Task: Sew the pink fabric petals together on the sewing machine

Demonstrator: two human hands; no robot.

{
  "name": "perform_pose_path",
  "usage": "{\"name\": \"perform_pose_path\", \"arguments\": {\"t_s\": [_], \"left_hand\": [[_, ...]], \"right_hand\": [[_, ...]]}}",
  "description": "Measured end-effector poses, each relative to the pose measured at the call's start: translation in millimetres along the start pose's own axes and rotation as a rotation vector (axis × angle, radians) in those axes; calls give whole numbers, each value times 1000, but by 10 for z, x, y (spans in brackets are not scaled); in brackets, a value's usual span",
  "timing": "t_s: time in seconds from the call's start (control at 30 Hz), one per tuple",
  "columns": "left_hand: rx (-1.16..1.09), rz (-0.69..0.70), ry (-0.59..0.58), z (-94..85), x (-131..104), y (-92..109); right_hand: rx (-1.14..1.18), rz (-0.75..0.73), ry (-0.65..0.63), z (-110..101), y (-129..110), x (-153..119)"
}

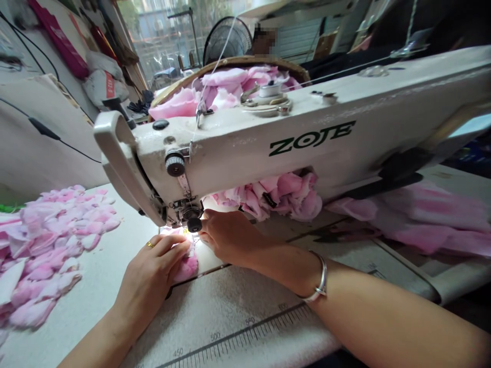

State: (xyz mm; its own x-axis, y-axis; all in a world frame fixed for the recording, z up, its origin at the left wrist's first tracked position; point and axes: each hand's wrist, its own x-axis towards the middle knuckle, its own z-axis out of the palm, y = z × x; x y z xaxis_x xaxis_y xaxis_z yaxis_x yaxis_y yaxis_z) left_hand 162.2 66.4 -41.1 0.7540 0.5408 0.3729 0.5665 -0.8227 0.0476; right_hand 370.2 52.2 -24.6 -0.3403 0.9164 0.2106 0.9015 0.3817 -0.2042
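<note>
The small pink fabric piece [188, 267] is lying under the needle end of the sewing machine [230, 145], its near end showing between your two hands. Your left hand [153, 263] is resting on it from the left, fingers lying close together; the thumb is hiding, so I cannot tell whether it is pinching. Your right hand [232, 235] is reaching in just beside it, fingers curling inward — their tips are partly hidden, and I cannot tell what they are holding.

Behind your right hand, a pink ruffled bunch [293, 197] is filling part of the gap beneath the machine's arm, leaving little height there. The pale desk [215, 312] is carrying all this, with a printed scale [249, 332] running along its front edge. A stretch of desk is opening to the left of your left hand, as far as the petal heap [49, 245]. On the right, pink cloth [433, 225] is spreading blurrily past the machine.

Farther out, a basket [171, 93] is holding more pink fabric beyond the machine, a black fan [227, 41] is standing behind it — and bags [103, 84] are hanging beside the window.
</note>
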Motion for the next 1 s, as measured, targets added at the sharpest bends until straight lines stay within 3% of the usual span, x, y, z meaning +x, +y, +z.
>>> {"name": "perform_pose_path", "arguments": {"t_s": [0.2, 0.5, 1.0], "left_hand": [[50, -13, -50, 13, -23, 19], [42, -23, -98, -1, -37, 17], [101, 5, -103, 20, -52, 7]], "right_hand": [[103, 102, -55, -54, 43, -15], [26, 157, -4, -3, -36, 15], [-189, -17, 58, 110, -36, 10]]}}
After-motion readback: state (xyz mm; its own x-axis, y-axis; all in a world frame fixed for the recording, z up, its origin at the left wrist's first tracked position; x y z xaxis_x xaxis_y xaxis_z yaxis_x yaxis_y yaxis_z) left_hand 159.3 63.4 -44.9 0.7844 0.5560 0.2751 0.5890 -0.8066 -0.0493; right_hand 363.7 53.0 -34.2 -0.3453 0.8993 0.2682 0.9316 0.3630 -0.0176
